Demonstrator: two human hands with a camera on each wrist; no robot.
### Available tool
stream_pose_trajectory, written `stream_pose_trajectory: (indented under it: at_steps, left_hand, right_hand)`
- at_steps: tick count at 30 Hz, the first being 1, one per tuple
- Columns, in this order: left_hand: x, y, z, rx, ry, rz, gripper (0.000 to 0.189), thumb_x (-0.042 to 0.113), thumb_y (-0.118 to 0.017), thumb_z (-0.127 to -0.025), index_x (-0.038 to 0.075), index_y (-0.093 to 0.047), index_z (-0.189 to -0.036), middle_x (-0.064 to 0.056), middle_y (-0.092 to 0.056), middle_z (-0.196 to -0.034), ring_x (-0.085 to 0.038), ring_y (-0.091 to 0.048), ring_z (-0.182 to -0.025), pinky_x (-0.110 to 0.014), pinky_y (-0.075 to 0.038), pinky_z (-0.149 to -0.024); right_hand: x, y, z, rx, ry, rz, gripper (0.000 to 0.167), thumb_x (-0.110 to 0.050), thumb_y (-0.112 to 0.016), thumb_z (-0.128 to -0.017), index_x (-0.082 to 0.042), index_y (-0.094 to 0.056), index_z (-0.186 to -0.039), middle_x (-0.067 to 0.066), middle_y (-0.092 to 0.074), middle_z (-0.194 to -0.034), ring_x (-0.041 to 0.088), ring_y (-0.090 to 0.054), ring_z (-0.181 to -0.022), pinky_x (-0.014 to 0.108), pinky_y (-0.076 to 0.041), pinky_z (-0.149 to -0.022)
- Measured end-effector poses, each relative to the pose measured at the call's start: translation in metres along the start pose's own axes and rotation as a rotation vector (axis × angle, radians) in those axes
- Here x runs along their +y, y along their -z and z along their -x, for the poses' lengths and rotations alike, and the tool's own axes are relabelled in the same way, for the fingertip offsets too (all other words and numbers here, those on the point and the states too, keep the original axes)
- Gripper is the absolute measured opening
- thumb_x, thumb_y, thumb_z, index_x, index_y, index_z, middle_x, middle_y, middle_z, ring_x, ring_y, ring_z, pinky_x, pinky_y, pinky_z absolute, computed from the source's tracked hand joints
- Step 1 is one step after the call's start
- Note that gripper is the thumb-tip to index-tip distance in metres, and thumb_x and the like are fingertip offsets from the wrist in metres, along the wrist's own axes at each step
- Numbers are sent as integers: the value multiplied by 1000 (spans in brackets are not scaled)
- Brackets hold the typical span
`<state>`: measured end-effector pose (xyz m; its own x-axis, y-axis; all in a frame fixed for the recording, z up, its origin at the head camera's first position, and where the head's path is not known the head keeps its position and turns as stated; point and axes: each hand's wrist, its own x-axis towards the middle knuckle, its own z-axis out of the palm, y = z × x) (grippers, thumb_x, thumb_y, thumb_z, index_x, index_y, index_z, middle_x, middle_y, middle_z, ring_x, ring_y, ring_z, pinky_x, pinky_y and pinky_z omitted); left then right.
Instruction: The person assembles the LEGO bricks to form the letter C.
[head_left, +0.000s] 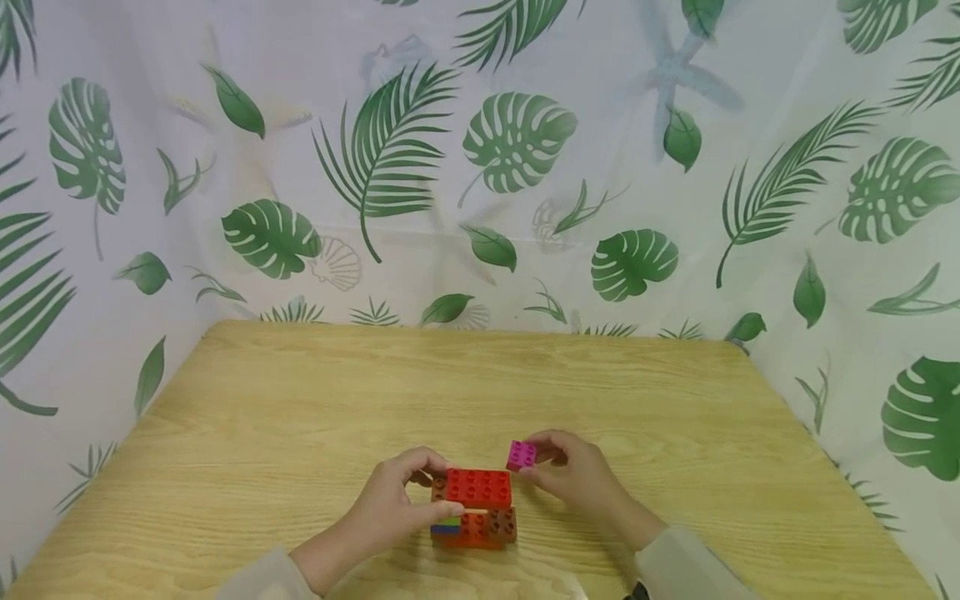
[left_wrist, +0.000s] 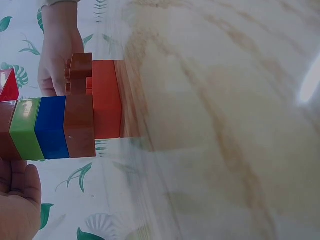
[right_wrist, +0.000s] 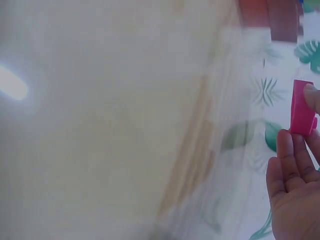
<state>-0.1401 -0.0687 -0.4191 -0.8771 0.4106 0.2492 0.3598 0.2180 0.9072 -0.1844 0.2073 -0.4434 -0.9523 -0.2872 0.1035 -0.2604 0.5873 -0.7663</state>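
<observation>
My left hand (head_left: 397,500) holds a small structure of toy building bricks, its thumb across the front and its fingers round the left end. A red brick (head_left: 478,487) lies across the top. Below it, the left wrist view shows a column of brown, green (left_wrist: 25,121), blue (left_wrist: 52,127) and brown bricks on an orange base brick (left_wrist: 106,100). A separate brown brick (head_left: 502,523) sits on the base's right end. Right of the structure and apart from it, my right hand (head_left: 577,475) pinches a pink brick (head_left: 522,455) with studs, between thumb and fingers.
The structure stands on a wood-grain table (head_left: 300,400) near its front side. A white cloth (head_left: 420,292) printed with green leaves hangs behind the table and at both sides. Light reflects off the tabletop in both wrist views.
</observation>
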Motion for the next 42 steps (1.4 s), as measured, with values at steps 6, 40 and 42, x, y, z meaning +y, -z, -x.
stream_pose_trajectory:
  at_steps: [6, 40, 42]
  left_hand:
    - [2, 0, -1, -7, 2, 2, 27, 22, -79, -80, 10, -64, -99, 2, -64, -99, -15, -59, -90, -39, -50, -82]
    - [3, 2, -1, -26, -4, -71, 31, 27, -78, -80, 11, -66, -103, 5, -65, -96, -13, -59, -87, -42, -50, -82]
    - [3, 2, -2, -24, -6, -79, 31, 27, -79, -80, 10, -66, -103, 5, -65, -95, -13, -60, -86, -43, -50, -81]
  right_hand:
    - [-8, -1, 16, -47, 72, -6, 37, -31, -76, -81, -13, -65, -111, -8, -65, -101, 12, -61, -91, 29, -51, -79]
    - [-33, 4, 36, -103, 314, -58, 32, -30, -76, -81, -14, -67, -108, -8, -65, -98, 11, -62, -85, 41, -54, -75]
    - [-34, 4, 36, -96, 327, -58, 32, -30, -76, -81, -14, -67, -107, -8, -65, -97, 12, -63, -85, 41, -54, -74]
